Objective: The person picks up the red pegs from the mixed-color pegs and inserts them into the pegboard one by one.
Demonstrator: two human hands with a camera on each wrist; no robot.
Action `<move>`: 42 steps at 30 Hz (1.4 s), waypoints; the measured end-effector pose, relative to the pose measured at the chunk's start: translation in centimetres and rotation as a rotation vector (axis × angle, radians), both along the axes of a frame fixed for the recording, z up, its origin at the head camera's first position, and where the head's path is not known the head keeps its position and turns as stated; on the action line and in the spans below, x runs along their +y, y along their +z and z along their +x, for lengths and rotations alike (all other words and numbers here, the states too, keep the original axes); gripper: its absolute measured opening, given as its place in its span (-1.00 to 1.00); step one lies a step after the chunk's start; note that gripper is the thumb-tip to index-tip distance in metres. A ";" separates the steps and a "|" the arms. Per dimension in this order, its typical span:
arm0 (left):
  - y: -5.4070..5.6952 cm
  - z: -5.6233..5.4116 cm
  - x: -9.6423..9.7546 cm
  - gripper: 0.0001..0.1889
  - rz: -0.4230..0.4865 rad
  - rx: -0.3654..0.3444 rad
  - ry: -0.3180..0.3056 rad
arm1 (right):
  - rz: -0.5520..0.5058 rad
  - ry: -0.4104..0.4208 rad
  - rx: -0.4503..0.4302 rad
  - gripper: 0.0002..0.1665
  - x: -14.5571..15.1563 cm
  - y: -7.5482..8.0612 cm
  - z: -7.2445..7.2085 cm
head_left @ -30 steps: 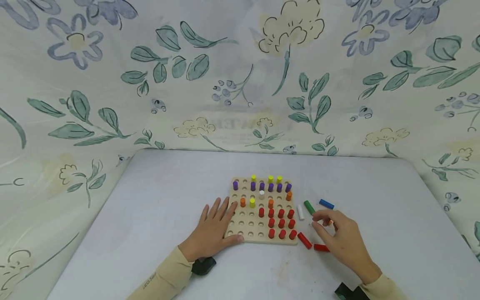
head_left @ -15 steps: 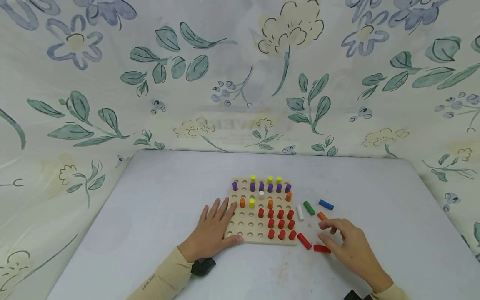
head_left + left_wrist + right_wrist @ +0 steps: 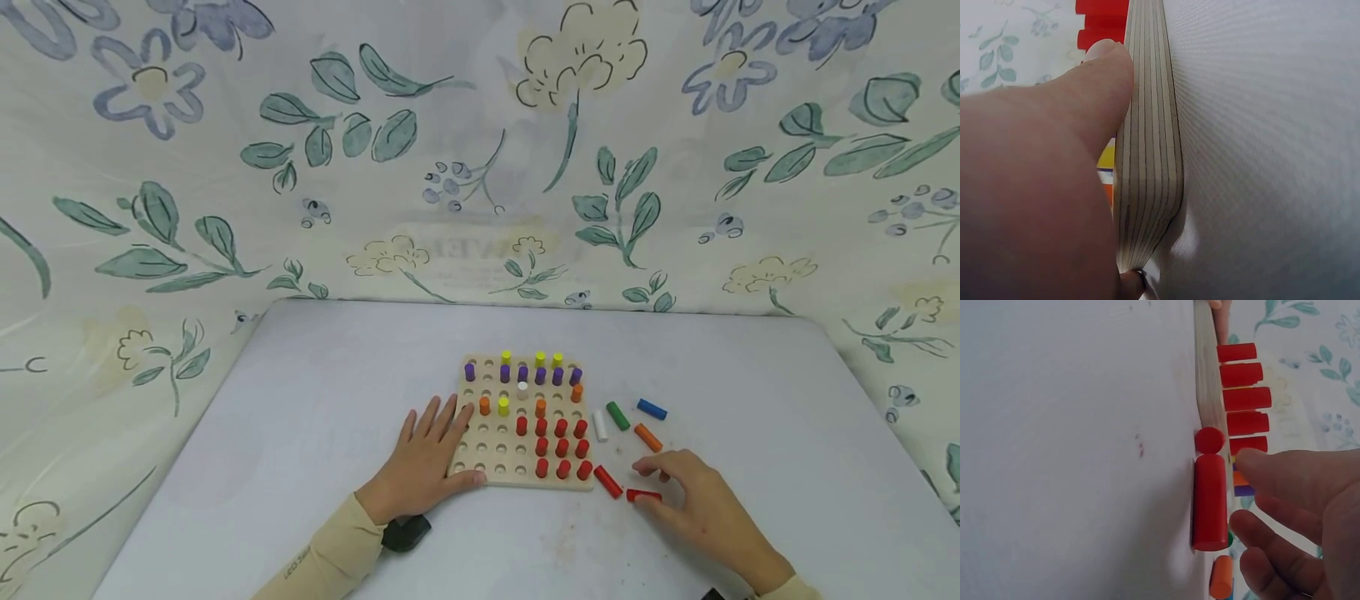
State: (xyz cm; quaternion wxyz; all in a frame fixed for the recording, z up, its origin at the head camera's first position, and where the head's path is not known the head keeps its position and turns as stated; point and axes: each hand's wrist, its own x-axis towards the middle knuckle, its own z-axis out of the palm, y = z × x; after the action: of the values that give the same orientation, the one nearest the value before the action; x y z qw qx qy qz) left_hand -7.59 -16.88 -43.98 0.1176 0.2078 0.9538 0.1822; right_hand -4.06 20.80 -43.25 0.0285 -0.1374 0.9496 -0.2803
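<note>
A wooden pegboard (image 3: 491, 458) lies on the table, with red, purple, yellow, orange and white pegs standing in some of its holes. My left hand (image 3: 420, 467) rests along its left side, fingers spread and straight, the thumb (image 3: 1107, 75) against the front edge in the left wrist view. My right hand (image 3: 701, 504) hovers over a loose red peg (image 3: 1210, 503), its thumb and fingers parted with nothing between them. The thumb overlaps part of that peg in the head view. Just left of it lies a second red peg (image 3: 608, 482).
Right of the board lie a loose white peg (image 3: 601, 426), a green peg (image 3: 618, 416), a blue peg (image 3: 652, 409) and an orange peg (image 3: 648, 437). A floral cloth (image 3: 465, 208) hangs behind the white table (image 3: 337, 358).
My right hand has moved from near the green and orange pegs down toward the front, over the red peg, uncovering the orange one. The left hand and board stay put.
</note>
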 end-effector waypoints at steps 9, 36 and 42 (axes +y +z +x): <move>-0.2 0.0 0.0 0.00 -0.013 -0.006 -0.003 | 0.019 0.045 -0.068 -0.53 0.3 -0.3 -0.1; -0.3 -0.1 0.0 0.00 -0.021 0.009 -0.004 | 0.098 0.084 -0.095 -0.74 0.3 -0.5 -0.3; -0.2 -0.1 0.0 0.00 -0.016 0.000 0.003 | 0.088 0.090 -0.091 -0.76 0.4 -0.6 -0.4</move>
State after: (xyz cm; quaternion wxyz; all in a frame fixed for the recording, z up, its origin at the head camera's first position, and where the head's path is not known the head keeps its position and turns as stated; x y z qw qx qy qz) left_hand -7.66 -16.92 -44.21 0.1191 0.2052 0.9555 0.1750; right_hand -4.47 21.24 -43.84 0.0903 -0.1657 0.9516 -0.2427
